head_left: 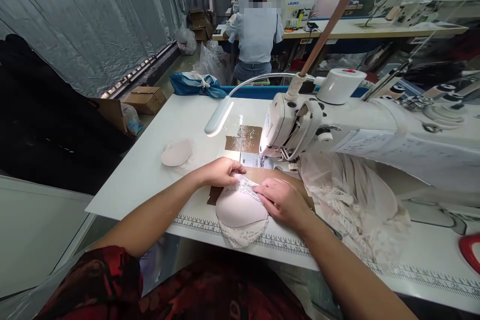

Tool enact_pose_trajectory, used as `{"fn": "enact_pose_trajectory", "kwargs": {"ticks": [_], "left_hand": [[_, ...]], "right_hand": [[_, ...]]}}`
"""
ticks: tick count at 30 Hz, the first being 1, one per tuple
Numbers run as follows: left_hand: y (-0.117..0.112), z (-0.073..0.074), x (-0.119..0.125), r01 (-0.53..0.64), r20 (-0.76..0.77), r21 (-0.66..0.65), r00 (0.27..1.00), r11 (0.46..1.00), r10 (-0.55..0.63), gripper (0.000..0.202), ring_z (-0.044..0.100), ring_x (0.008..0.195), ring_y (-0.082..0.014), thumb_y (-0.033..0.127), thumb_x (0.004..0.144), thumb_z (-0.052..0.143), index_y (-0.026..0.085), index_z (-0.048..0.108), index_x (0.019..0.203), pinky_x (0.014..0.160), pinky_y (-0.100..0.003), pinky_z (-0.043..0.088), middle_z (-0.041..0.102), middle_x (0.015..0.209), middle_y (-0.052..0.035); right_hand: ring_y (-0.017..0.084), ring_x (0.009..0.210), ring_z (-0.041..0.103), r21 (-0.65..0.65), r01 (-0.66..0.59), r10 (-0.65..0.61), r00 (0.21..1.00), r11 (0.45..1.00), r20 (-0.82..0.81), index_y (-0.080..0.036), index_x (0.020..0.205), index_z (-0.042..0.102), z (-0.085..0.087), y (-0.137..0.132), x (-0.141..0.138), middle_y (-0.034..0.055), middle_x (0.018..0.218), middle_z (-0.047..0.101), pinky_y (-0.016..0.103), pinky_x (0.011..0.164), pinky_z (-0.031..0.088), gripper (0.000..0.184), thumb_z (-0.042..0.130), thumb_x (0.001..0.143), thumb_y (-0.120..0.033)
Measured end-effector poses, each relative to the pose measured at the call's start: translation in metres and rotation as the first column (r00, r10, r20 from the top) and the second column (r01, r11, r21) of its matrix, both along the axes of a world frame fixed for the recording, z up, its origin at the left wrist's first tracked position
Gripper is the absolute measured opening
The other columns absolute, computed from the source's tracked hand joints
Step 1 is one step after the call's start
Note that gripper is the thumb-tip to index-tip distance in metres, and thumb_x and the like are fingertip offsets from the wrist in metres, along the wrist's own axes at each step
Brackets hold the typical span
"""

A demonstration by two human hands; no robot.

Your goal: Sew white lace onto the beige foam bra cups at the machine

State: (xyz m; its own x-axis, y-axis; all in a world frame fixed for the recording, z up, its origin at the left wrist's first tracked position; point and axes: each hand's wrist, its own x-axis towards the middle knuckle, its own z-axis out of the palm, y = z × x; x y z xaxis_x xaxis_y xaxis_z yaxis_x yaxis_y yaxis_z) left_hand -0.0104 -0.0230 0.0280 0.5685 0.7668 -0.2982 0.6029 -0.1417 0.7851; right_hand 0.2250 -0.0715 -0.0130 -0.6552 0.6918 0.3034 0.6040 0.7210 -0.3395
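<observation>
A pale pink bra cup (242, 207) with lace edging lies at the table's front edge, over the printed ruler strip. My left hand (223, 172) pinches the lace at its upper left. On the upper right edge, the fingers of my right hand (283, 199) are closed on the same lace. Just beyond my hands stands the needle area of a white sewing machine (277, 125), its plate lit by a lamp. Further left on the table rests another pale cup (177, 153), apart from both hands.
Gathered lace fabric (352, 205) lies right of my right hand, under the machine arm. A lamp (219, 116) on a bent neck hangs over the table. A red ring-shaped object (470, 252) sits at the right edge. Ahead, a person (257, 35) sits at another sewing table.
</observation>
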Motion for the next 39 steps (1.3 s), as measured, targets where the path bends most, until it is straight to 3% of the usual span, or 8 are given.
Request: {"fn": "enact_pose_trajectory", "kwargs": {"ticks": [3, 6, 10, 17, 21, 24, 31, 39], "left_hand": [[0.004, 0.004, -0.002, 0.053, 0.012, -0.090, 0.999, 0.994, -0.053, 0.008, 0.040, 0.053, -0.0076, 0.021, 0.072, 0.061, 0.013, 0.060, 0.072, 0.048, -0.020, 0.029, 0.048, 0.060, 0.0039], [0.006, 0.008, -0.007, 0.130, 0.118, -0.135, 0.986, 0.982, -0.114, 0.026, 0.041, 0.056, -0.0074, 0.031, 0.073, 0.067, 0.014, 0.052, 0.061, 0.050, -0.020, 0.030, 0.048, 0.062, 0.0029], [0.005, 0.004, -0.008, 0.147, 0.337, -0.286, 0.940, 0.947, -0.044, 0.035, 0.049, 0.065, -0.0094, 0.036, 0.070, 0.074, 0.014, 0.048, 0.062, 0.057, -0.022, 0.036, 0.055, 0.075, -0.0005], [0.011, 0.004, -0.025, 0.114, 0.251, -0.405, 0.968, 0.907, -0.009, 0.027, 0.052, 0.064, -0.0107, 0.034, 0.070, 0.075, 0.013, 0.060, 0.077, 0.060, -0.023, 0.039, 0.058, 0.071, -0.0004], [0.005, 0.025, -0.047, -0.208, -0.057, -0.007, 0.977, 0.978, 0.207, 0.020, 0.046, 0.053, -0.0094, 0.032, 0.077, 0.064, 0.014, 0.061, 0.070, 0.052, -0.022, 0.034, 0.052, 0.058, 0.0021], [-0.015, 0.036, -0.040, -0.307, -0.105, 0.372, 0.924, 0.876, 0.368, 0.019, 0.053, 0.061, -0.0128, 0.031, 0.086, 0.052, 0.017, 0.065, 0.085, 0.057, -0.024, 0.040, 0.061, 0.069, -0.0004], [-0.051, -0.004, 0.021, 0.223, -0.232, 0.585, 0.967, 0.780, -0.102, 0.029, 0.050, 0.122, -0.0290, 0.027, 0.089, 0.051, 0.011, 0.064, 0.109, 0.103, -0.045, 0.042, 0.058, 0.127, -0.0163], [-0.037, -0.012, 0.032, 0.291, -0.347, 0.609, 0.934, 0.738, -0.082, 0.044, 0.046, 0.126, -0.0288, 0.026, 0.089, 0.051, 0.011, 0.050, 0.130, 0.103, -0.046, 0.042, 0.052, 0.136, -0.0137]], "right_hand": [[0.018, 0.077, 0.056, -0.034, 0.012, -0.013, 1.000, 0.999, -0.008, -0.017, 0.101, 0.071, 0.000, 0.001, 0.000, 0.0063, 0.081, 0.065, 0.029, 0.070, 0.042, 0.025, 0.049, 0.090, -0.020], [0.017, 0.076, 0.056, -0.073, 0.025, -0.026, 0.999, 0.997, -0.018, -0.018, 0.100, 0.072, 0.001, 0.001, -0.002, 0.0060, 0.079, 0.064, 0.029, 0.069, 0.041, 0.026, 0.048, 0.090, -0.021], [0.017, 0.073, 0.055, -0.091, 0.032, -0.034, 0.999, 0.995, -0.020, -0.017, 0.098, 0.072, 0.002, 0.001, -0.002, 0.0054, 0.076, 0.063, 0.029, 0.066, 0.040, 0.026, 0.048, 0.090, -0.021], [0.017, 0.072, 0.054, -0.098, 0.030, -0.032, 0.999, 0.995, -0.019, -0.019, 0.099, 0.072, 0.001, 0.003, -0.002, 0.0046, 0.076, 0.062, 0.029, 0.065, 0.039, 0.025, 0.050, 0.088, -0.021], [0.017, 0.073, 0.054, -0.109, 0.032, -0.035, 0.999, 0.993, -0.025, -0.019, 0.099, 0.072, 0.001, 0.002, -0.002, 0.0046, 0.076, 0.063, 0.029, 0.066, 0.040, 0.025, 0.049, 0.089, -0.021], [0.017, 0.073, 0.054, -0.086, 0.029, -0.030, 0.999, 0.996, -0.015, -0.020, 0.100, 0.071, 0.001, 0.001, -0.002, 0.0044, 0.076, 0.063, 0.028, 0.066, 0.039, 0.025, 0.049, 0.089, -0.021], [0.015, 0.060, 0.047, 0.071, 0.095, -0.092, 0.995, 0.993, -0.042, -0.018, 0.061, 0.062, 0.005, -0.001, 0.002, 0.0021, 0.059, 0.054, 0.029, 0.061, 0.035, 0.037, 0.047, 0.092, -0.032], [0.020, 0.075, 0.052, 0.085, 0.206, -0.218, 0.960, 0.975, 0.176, -0.018, 0.110, 0.067, 0.004, 0.004, 0.001, 0.0052, 0.077, 0.059, 0.031, 0.070, 0.036, 0.031, 0.042, 0.093, -0.025]]}}
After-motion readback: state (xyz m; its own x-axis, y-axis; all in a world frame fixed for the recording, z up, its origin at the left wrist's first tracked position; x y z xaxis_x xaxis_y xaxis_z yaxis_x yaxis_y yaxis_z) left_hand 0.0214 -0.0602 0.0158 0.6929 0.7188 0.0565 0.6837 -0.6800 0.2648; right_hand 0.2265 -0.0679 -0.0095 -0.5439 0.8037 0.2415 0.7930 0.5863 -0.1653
